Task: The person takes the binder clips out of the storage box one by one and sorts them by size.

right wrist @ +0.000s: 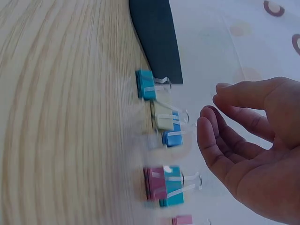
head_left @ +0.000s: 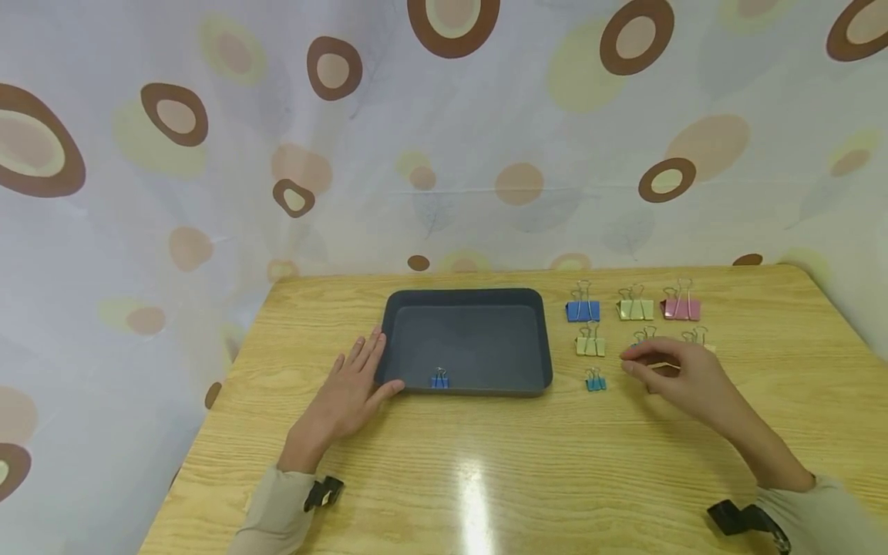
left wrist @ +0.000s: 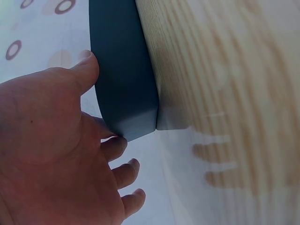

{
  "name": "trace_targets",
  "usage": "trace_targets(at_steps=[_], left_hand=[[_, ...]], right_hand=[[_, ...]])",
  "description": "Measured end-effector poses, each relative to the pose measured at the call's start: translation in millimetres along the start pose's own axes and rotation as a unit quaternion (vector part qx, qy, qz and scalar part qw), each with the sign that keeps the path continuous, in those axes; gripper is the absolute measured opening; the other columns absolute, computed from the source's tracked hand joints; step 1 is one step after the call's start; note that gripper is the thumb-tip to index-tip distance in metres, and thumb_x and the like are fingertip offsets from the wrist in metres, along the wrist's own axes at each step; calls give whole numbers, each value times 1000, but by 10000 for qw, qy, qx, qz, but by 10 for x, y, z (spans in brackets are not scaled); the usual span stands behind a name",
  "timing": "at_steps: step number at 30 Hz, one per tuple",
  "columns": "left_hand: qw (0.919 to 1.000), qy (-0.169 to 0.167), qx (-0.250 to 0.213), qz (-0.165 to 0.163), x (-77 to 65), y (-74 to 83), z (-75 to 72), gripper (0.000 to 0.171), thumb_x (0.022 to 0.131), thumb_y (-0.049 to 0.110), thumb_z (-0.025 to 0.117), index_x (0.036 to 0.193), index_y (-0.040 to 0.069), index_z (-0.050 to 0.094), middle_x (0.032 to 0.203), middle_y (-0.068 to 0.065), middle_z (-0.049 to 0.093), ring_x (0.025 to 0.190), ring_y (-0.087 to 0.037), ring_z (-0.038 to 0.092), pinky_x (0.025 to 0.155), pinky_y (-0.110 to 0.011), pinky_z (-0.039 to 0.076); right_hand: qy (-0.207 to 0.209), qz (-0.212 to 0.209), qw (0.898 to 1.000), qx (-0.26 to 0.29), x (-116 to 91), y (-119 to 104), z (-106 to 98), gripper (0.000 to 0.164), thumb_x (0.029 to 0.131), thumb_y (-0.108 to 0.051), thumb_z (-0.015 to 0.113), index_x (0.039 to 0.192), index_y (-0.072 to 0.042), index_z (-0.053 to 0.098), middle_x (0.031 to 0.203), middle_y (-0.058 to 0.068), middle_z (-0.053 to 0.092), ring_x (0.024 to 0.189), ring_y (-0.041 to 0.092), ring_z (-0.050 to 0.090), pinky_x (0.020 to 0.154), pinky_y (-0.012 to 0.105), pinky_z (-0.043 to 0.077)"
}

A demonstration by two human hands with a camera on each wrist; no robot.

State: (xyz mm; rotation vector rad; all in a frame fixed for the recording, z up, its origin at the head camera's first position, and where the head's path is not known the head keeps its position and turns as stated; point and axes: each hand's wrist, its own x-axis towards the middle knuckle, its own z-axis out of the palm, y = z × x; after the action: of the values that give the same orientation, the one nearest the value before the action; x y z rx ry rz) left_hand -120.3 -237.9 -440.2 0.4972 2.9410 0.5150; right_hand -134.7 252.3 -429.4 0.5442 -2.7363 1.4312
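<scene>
My left hand (head_left: 350, 387) lies with spread fingers at the left front corner of a dark grey tray (head_left: 545, 347). In the left wrist view the thumb touches the tray's rim (left wrist: 124, 61) and the fingers reach round its corner. Inside the tray, by the front wall, sits a small blue binder clip (head_left: 440, 381). My right hand (head_left: 683, 378) hovers over the binder clips right of the tray, fingers loosely curled, thumb and index tips close together with nothing between them. Nearest its fingertips are a small teal clip (head_left: 596, 384) and a yellow clip (head_left: 590, 347). The hand partly hides other clips.
Along the back stand a blue clip (head_left: 583, 311), a yellow clip (head_left: 637, 310) and a pink clip (head_left: 682, 310), handles up. A pink clip (right wrist: 154, 183) overlaps a teal one in the right wrist view. A patterned curtain (head_left: 458, 223) hangs behind the wooden table (head_left: 388, 478).
</scene>
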Motion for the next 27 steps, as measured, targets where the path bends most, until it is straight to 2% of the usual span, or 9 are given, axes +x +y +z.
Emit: trace_targets(at_steps=[4,12,18,22,27], left_hand=[[10000,2,-1,-6,12,-11,16,84,107,53,47,164,2,14,171,-13,7,155,-40,12,121,-64,16],[10000,-69,44,-2,30,5,14,84,107,54,45,164,3,12,171,-12,5,156,-40,10,121,-64,15],[10000,-89,26,10,36,7,12,84,107,54,46,164,3,12,171,-11,5,156,-40,10,121,-65,14],[9999,-72,80,-1,24,-1,10,83,107,53,47,164,2,13,171,-12,5,156,-41,11,121,-65,14],[9999,-40,124,-8,-1,-4,-3,82,107,52,47,163,2,14,171,-13,8,155,-41,12,120,-66,15]], right_hand=[[-23,-324,9995,-14,84,-111,154,12,97,-5,72,108,-2,75,102,6,73,88,4,69,72,21,59],[-226,-531,9978,330,225,-307,444,10,96,-9,73,105,-3,76,99,1,74,87,9,70,71,27,61],[-275,-760,9961,355,312,-444,619,9,95,-7,75,104,-7,76,97,-2,72,85,10,69,71,28,60],[-451,-773,9947,499,398,-525,749,9,95,-9,75,104,-9,76,97,-3,72,86,12,68,74,29,60],[-691,-813,9913,773,522,-609,949,11,96,-9,74,106,-5,75,97,-1,71,84,15,68,73,30,59]])
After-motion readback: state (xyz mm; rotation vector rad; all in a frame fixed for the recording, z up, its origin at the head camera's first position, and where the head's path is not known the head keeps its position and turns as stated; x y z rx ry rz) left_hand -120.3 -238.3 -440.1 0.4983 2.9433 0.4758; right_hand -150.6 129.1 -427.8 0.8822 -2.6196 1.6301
